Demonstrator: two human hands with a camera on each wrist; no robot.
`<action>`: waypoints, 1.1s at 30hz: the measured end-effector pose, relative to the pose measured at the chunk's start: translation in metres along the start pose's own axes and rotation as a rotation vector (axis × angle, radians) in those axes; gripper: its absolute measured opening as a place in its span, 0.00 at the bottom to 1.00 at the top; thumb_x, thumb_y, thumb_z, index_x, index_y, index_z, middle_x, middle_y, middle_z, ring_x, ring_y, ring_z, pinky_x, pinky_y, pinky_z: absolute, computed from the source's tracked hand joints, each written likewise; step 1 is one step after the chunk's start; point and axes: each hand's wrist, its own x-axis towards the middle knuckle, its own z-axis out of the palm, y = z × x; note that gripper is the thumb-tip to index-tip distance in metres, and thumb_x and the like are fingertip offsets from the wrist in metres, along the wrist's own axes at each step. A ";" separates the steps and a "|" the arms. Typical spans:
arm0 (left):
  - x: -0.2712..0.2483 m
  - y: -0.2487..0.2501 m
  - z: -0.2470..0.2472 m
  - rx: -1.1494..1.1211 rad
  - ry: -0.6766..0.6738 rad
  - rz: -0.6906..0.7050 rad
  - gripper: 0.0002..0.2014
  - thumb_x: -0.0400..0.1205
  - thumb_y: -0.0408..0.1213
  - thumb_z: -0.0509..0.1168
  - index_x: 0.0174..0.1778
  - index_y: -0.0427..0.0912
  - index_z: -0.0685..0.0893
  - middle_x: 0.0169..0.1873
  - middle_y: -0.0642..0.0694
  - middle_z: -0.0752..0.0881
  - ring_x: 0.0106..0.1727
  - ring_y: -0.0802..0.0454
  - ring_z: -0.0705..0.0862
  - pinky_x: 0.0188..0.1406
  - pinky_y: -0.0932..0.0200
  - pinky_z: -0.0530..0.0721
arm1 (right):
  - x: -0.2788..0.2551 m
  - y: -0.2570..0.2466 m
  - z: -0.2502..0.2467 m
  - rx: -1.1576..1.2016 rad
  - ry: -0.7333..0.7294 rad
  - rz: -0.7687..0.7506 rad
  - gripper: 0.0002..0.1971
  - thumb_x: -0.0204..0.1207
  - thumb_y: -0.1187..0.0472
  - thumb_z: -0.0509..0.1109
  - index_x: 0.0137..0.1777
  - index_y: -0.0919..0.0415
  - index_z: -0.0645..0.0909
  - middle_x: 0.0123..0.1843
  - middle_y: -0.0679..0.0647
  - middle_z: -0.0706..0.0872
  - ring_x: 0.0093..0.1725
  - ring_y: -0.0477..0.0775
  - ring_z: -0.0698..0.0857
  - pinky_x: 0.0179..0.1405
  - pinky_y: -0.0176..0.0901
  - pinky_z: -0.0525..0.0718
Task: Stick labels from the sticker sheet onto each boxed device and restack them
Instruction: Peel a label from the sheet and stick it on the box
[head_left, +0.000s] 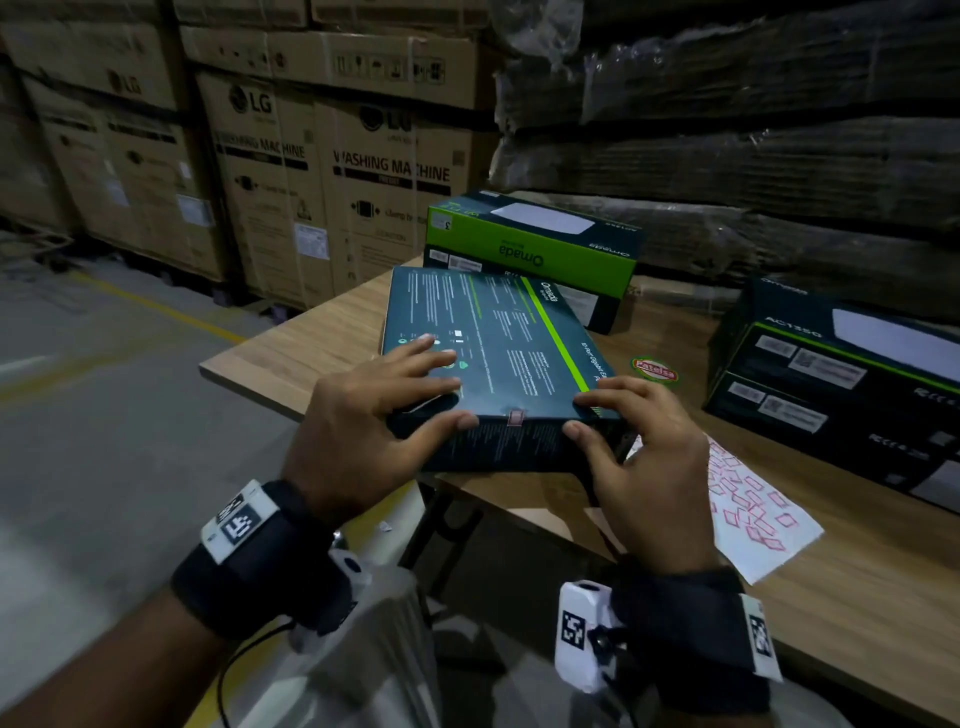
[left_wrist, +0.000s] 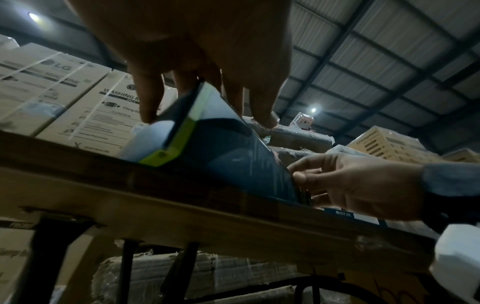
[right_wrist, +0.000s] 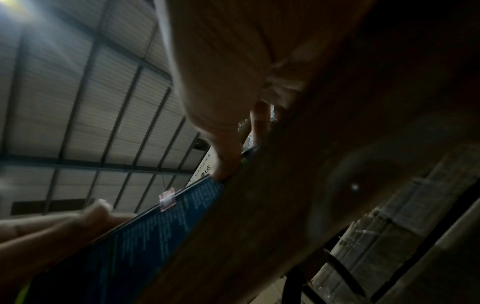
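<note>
**Dark box held at the near edge of the counter**

Head view: a flat dark box (head_left: 493, 358) with a green stripe is held at the near edge of the wooden counter (head_left: 311, 348). The left hand (head_left: 374, 431) is laid on its top with fingers spread and the thumb on the near side face. The right hand (head_left: 639, 457) grips the near right corner, fingers curled over the top edge. A small red label (head_left: 517, 417) is seen stuck over the near top edge between the hands. The sticker sheet (head_left: 753, 509) lies on the counter just right of the right hand. A green box (head_left: 530, 244) stands beyond, and a black box (head_left: 841, 384) at the right.

Left wrist view: the box (left_wrist: 228, 156) is seen tilted, its near side raised off the counter (left_wrist: 182, 205).

Right wrist view: the label (right_wrist: 167, 199) is seen folded over the box edge.
</note>
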 end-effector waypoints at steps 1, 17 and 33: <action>0.001 -0.001 0.004 -0.015 0.019 -0.013 0.15 0.80 0.41 0.85 0.60 0.39 0.97 0.65 0.46 0.93 0.76 0.51 0.88 0.75 0.45 0.88 | 0.000 0.000 0.003 0.003 0.012 0.009 0.11 0.72 0.64 0.86 0.54 0.56 0.94 0.59 0.51 0.88 0.62 0.44 0.86 0.64 0.29 0.78; -0.023 -0.028 -0.010 -0.276 0.078 -0.115 0.13 0.86 0.29 0.73 0.65 0.32 0.92 0.68 0.40 0.91 0.78 0.46 0.87 0.80 0.40 0.84 | -0.002 0.013 -0.007 0.205 0.102 0.207 0.13 0.78 0.76 0.78 0.49 0.56 0.94 0.56 0.43 0.95 0.61 0.42 0.91 0.65 0.40 0.88; -0.032 -0.036 0.001 -0.340 0.127 -0.115 0.15 0.91 0.37 0.65 0.66 0.33 0.91 0.69 0.40 0.92 0.80 0.42 0.85 0.82 0.36 0.81 | -0.012 -0.039 0.032 0.013 -0.030 -0.167 0.09 0.80 0.73 0.78 0.52 0.59 0.92 0.54 0.48 0.92 0.62 0.50 0.90 0.69 0.60 0.85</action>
